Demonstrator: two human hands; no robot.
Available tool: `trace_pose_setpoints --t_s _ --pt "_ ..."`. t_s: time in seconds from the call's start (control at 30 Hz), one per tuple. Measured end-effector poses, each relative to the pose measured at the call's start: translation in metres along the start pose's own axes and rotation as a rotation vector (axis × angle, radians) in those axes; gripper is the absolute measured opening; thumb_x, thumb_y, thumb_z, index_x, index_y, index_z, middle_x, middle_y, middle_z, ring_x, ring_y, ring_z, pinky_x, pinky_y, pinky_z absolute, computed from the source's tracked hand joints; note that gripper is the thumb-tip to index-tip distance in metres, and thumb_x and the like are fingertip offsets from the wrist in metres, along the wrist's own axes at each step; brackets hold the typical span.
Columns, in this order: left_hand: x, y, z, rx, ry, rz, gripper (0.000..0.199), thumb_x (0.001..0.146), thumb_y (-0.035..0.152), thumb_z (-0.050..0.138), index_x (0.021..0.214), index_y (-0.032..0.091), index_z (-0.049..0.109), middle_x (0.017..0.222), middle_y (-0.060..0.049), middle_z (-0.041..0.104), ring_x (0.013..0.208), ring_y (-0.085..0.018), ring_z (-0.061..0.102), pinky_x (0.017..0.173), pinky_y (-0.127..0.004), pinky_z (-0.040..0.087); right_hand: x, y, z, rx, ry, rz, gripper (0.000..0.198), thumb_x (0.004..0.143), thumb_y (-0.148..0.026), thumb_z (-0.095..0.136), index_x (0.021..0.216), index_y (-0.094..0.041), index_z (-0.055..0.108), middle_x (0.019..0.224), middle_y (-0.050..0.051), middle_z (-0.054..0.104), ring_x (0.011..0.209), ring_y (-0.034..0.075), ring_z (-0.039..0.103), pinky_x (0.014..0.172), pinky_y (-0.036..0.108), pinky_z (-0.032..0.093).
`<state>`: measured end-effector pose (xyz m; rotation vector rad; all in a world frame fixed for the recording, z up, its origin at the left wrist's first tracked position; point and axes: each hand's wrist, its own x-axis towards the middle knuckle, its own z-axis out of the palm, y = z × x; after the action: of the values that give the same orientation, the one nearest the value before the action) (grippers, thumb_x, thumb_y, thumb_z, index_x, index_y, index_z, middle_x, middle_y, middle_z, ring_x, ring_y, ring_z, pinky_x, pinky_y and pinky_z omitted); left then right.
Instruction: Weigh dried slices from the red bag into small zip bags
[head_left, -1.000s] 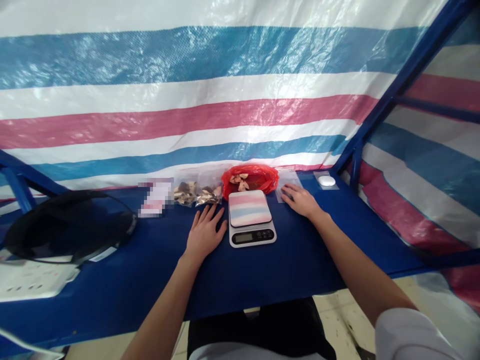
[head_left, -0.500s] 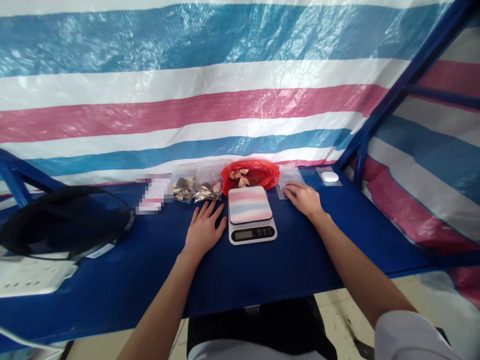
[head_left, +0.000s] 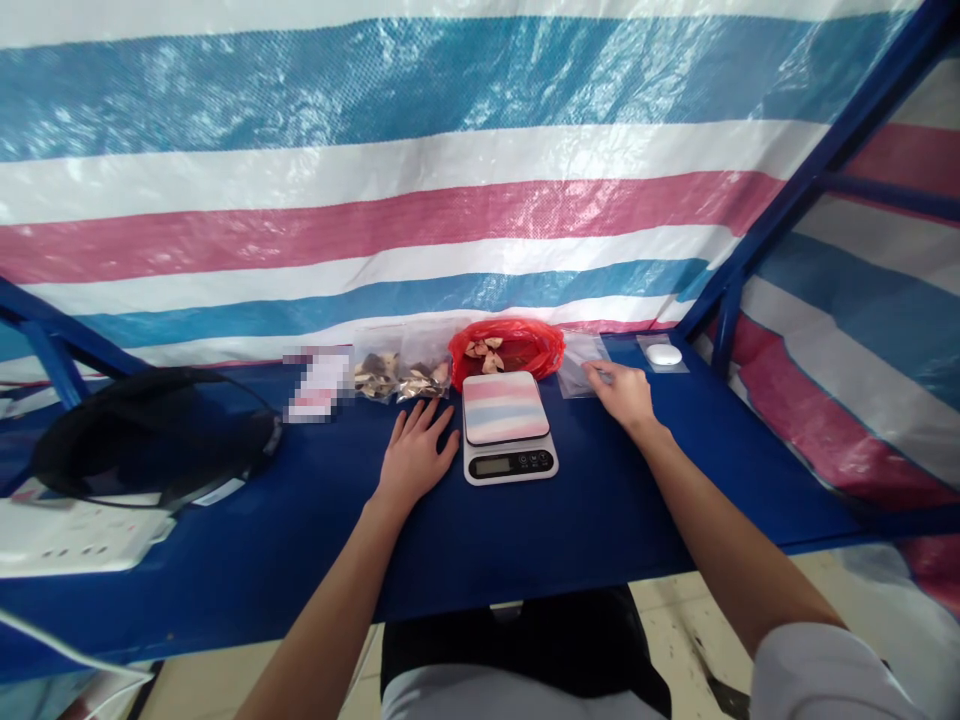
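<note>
My left hand lies flat on the blue table with its fingers spread, left of a white kitchen scale. Its fingertips are close to two clear zip bags of dried pieces, the left zip bag and the right zip bag. My right hand has its fingers curled together at an unfilled clear zip bag, seemingly pinching its right side. Behind the scale stands a red plastic bag, its mouth spread, with pale dried pieces inside.
A white earbud-like case lies on clear plastic at the right. At the left are a black round-rimmed item, a white power strip and a blurred-out card. A striped tarp hangs behind the table.
The fingers of my right hand have curled in more tightly at the unfilled zip bag. My left hand stays flat in place. The view has shifted slightly.
</note>
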<state>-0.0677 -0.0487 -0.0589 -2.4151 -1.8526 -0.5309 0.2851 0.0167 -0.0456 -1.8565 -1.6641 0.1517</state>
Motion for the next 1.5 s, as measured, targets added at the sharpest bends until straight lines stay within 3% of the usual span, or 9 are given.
trace_pose_setpoints --t_s 0.23,0.47,0.6,0.73,0.9,1.0,1.13,1.33,1.5 --pt "0.001 -0.004 -0.009 -0.161 0.106 -0.012 0.038 0.097 0.035 0.052 0.124 0.018 0.072 0.138 -0.014 0.066 0.132 -0.032 0.06 0.113 -0.05 0.046 -0.006 -0.013 -0.03 0.388 0.055 -0.015 0.036 0.086 -0.05 0.065 0.098 -0.021 0.081 0.099 0.007 0.081 0.097 0.03 0.074 0.093 0.041 0.055" --pt "0.008 0.018 -0.036 -0.506 0.243 -0.035 0.031 0.094 0.04 0.056 0.105 0.021 0.078 0.119 -0.011 0.075 0.112 -0.027 0.07 0.103 -0.042 0.054 -0.012 -0.044 -0.054 0.844 -0.115 0.028 0.037 0.079 -0.053 0.074 0.094 -0.019 0.081 0.094 0.005 0.081 0.091 0.029 0.076 0.086 0.043 0.06" --pt "0.032 0.045 -0.048 -0.938 0.134 -0.151 0.034 0.09 0.047 0.061 0.104 0.019 0.076 0.114 -0.01 0.076 0.108 -0.027 0.07 0.099 -0.041 0.055 -0.015 -0.068 -0.051 1.001 -0.225 0.018 0.033 0.075 -0.051 0.08 0.089 -0.021 0.082 0.092 0.004 0.081 0.091 0.028 0.076 0.088 0.042 0.06" --pt "0.062 0.068 -0.051 -1.367 -0.097 -0.319 0.042 0.081 0.054 0.072 0.107 0.02 0.074 0.115 -0.01 0.075 0.111 -0.027 0.067 0.096 -0.04 0.055 -0.017 -0.093 -0.039 1.159 -0.368 0.037 0.031 0.072 -0.05 0.083 0.086 -0.023 0.082 0.089 0.004 0.08 0.086 0.026 0.076 0.08 0.04 0.062" --pt "0.088 0.079 -0.044 -1.626 -0.275 -0.454 0.041 0.077 0.051 0.078 0.101 0.018 0.075 0.106 -0.012 0.077 0.104 -0.025 0.069 0.094 -0.036 0.052 -0.016 -0.116 -0.027 1.349 -0.428 0.091 0.029 0.063 -0.047 0.089 0.077 -0.024 0.08 0.081 0.002 0.078 0.075 0.022 0.073 0.068 0.036 0.063" --pt "0.092 0.077 -0.041 -1.691 -0.388 -0.5 0.039 0.08 0.051 0.075 0.098 0.017 0.076 0.098 -0.011 0.077 0.096 -0.024 0.071 0.083 -0.032 0.054 -0.015 -0.122 -0.022 1.397 -0.441 0.092 0.032 0.062 -0.049 0.089 0.076 -0.022 0.079 0.079 0.003 0.077 0.075 0.022 0.073 0.067 0.036 0.063" --pt "0.089 0.069 -0.041 -1.746 -0.382 -0.522 0.036 0.076 0.04 0.08 0.103 0.017 0.077 0.1 -0.01 0.077 0.094 -0.022 0.07 0.079 -0.03 0.054 -0.015 -0.12 -0.016 1.417 -0.441 0.118 0.035 0.062 -0.052 0.088 0.078 -0.022 0.078 0.084 0.004 0.079 0.075 0.022 0.074 0.067 0.036 0.063" --pt "0.086 0.048 -0.043 -1.721 -0.136 -0.516 0.039 0.062 0.028 0.09 0.097 0.017 0.079 0.094 -0.005 0.076 0.076 -0.013 0.065 0.072 -0.024 0.051 -0.015 -0.101 -0.006 1.392 -0.45 0.199 0.036 0.064 -0.051 0.088 0.08 -0.02 0.079 0.08 0.005 0.079 0.072 0.019 0.074 0.066 0.031 0.062" --pt "0.09 0.036 -0.053 -1.431 0.052 -0.373 0.039 0.067 0.039 0.086 0.098 0.017 0.079 0.093 -0.006 0.078 0.077 -0.017 0.066 0.069 -0.027 0.053 -0.011 -0.095 -0.009 1.293 -0.573 0.185 0.042 0.075 -0.058 0.081 0.09 -0.018 0.081 0.088 0.008 0.08 0.081 0.023 0.077 0.068 0.031 0.063"
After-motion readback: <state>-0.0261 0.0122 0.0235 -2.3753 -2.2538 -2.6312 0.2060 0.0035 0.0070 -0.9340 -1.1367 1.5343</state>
